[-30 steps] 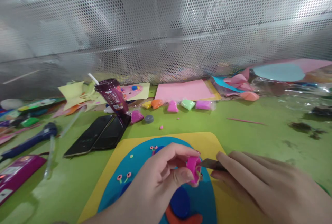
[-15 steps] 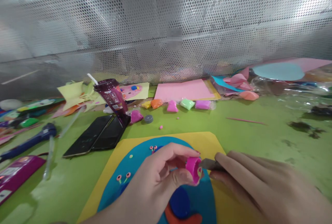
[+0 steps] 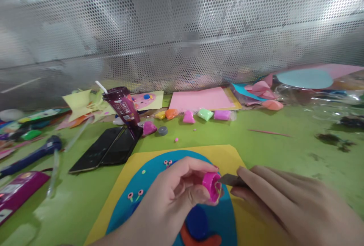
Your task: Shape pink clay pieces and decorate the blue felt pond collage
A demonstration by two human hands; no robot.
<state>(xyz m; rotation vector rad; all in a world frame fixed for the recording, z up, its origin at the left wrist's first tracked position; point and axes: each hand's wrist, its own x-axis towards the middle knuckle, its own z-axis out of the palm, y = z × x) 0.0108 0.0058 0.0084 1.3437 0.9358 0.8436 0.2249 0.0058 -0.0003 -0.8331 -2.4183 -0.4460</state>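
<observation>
My left hand [image 3: 170,196] pinches a small magenta piece of clay [image 3: 212,186] between thumb and fingers, just above a blue oval sheet [image 3: 148,185] that lies on a yellow card [image 3: 227,155]. My right hand [image 3: 284,204] grips a thin grey blade-like tool [image 3: 229,179] whose tip touches the magenta clay. The blue sheet carries small pink and green clay dots, a dark blue patch [image 3: 196,223] and an orange strip [image 3: 199,240].
On the green table lie two black phones [image 3: 108,149], a maroon tube [image 3: 123,107], a row of coloured clay lumps [image 3: 196,115], pink paper [image 3: 201,98], a blue-handled tool [image 3: 31,155] and a purple packet [image 3: 17,191]. A perforated metal wall [image 3: 182,29] closes the back.
The magenta clay has turned slightly in my left fingers, with its rounded end now facing the tool. Both hands stay almost in place.
</observation>
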